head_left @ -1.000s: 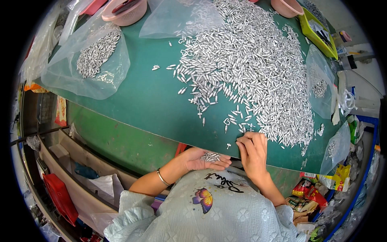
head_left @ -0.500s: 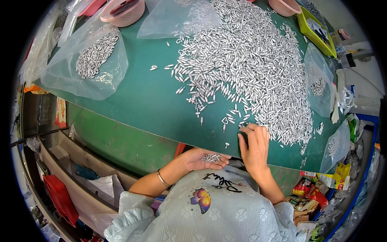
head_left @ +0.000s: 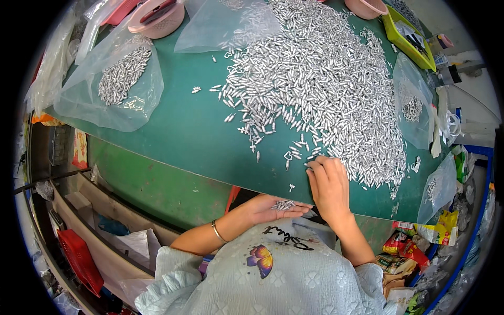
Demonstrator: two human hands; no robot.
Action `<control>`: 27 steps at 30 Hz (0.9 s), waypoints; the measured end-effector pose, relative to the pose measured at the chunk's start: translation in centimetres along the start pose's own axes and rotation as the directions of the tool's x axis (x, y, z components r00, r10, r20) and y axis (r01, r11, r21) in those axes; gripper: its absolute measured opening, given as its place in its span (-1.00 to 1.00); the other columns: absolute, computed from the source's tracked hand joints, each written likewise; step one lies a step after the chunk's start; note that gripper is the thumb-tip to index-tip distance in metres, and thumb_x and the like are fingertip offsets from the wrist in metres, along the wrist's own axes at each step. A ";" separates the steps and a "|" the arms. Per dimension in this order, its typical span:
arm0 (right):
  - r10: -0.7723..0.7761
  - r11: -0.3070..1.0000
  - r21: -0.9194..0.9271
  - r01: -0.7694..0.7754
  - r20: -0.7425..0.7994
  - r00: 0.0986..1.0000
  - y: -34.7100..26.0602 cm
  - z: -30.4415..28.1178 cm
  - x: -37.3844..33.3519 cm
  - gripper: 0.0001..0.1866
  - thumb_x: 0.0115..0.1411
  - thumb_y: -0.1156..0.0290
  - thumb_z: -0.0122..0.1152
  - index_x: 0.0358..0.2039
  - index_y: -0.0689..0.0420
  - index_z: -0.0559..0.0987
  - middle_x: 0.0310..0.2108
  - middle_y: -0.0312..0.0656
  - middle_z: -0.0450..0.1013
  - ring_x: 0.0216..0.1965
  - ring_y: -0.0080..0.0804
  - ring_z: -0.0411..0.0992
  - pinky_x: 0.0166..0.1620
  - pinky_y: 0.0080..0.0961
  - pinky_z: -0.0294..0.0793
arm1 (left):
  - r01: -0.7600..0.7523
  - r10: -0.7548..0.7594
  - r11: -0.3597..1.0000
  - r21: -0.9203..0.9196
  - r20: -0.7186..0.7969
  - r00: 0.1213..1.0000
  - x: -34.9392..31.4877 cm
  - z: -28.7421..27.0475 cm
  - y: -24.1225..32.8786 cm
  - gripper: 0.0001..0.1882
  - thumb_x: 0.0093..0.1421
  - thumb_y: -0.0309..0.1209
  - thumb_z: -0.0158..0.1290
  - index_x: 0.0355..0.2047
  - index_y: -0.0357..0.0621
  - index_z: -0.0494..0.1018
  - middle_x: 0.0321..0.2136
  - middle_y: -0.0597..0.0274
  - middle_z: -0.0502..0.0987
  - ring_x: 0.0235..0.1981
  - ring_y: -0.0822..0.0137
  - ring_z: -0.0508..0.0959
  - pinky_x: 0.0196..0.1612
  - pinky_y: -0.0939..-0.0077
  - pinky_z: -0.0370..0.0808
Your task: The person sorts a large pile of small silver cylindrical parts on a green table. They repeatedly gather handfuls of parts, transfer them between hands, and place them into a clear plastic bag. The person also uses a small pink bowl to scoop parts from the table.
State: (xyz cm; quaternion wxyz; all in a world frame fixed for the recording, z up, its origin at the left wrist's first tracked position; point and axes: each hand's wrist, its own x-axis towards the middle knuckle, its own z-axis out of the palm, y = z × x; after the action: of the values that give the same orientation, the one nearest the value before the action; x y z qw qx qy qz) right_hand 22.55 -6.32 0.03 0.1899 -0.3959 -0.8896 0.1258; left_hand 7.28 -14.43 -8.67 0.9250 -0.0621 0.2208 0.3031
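Note:
My left hand [head_left: 268, 208] lies palm up just below the table's near edge, its fingers nearly straight. In its palm rests a small heap of silver bullet-shaped metal pieces [head_left: 283, 205]. At the near edge of a large pile of the same silver pieces [head_left: 320, 89], my right hand [head_left: 332, 189] is bent, thumb and fingers close together. A silver piece [head_left: 308, 165] shows at its fingertips. A few loose pieces and an open, hook-shaped one [head_left: 287, 156] lie left of that hand. Closer to the table edge is a tiny T-shaped piece [head_left: 292, 187].
On the green table [head_left: 184, 126], a clear plastic bag [head_left: 142, 102] with more silver pieces lies at left. Pink baskets [head_left: 157, 23] and a yellow-green tray [head_left: 407, 39] stand at the back. More bags [head_left: 412, 126] line the right side. A red basket [head_left: 79, 260] sits lower left.
My left hand has shifted slightly right and its fingers have straightened, its pieces still in the palm. My right fingertips have moved a little left and closer together at the pile's edge.

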 end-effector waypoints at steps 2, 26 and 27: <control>-0.029 0.999 0.024 0.028 0.040 0.999 0.0 -0.3 -0.2 -0.75 0.01 0.55 0.24 -0.25 0.24 0.50 -0.24 -0.14 0.38 -0.26 -0.19 0.34 -0.22 -0.33 0.31 | 0.000 0.000 1.000 -0.013 -0.004 1.000 0.0 0.1 -0.1 -0.52 0.38 -0.24 -0.21 0.10 -0.45 0.27 0.02 -0.23 0.43 0.00 0.07 0.52 0.12 0.26 0.47; -0.066 0.991 0.122 0.062 0.029 0.997 0.9 0.2 0.9 -0.81 0.03 0.55 0.22 -0.29 0.20 0.52 -0.26 -0.18 0.37 -0.21 -0.22 0.31 -0.15 -0.34 0.25 | -0.045 0.051 0.988 -0.148 0.042 0.998 0.5 -1.5 -1.3 -0.58 0.37 -0.20 -0.17 -0.01 -0.34 0.39 -0.17 -0.09 0.53 -0.22 0.23 0.58 -0.19 0.47 0.57; -0.093 0.989 0.121 0.085 0.059 0.994 1.2 0.0 0.6 -0.79 0.01 0.53 0.20 -0.28 0.21 0.51 -0.25 -0.17 0.36 -0.19 -0.22 0.31 -0.14 -0.34 0.26 | -0.041 0.051 0.988 -0.151 0.059 0.997 0.6 -1.6 -1.3 -0.57 0.37 -0.20 -0.18 -0.01 -0.34 0.39 -0.15 -0.10 0.53 -0.20 0.20 0.59 -0.16 0.44 0.58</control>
State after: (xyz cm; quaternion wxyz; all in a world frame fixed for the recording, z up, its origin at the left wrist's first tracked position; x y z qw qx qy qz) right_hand 22.94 -5.05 -0.29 0.1896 -0.3395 -0.9031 0.1823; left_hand 7.87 -15.53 -10.36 0.9169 -0.1166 0.1695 0.3419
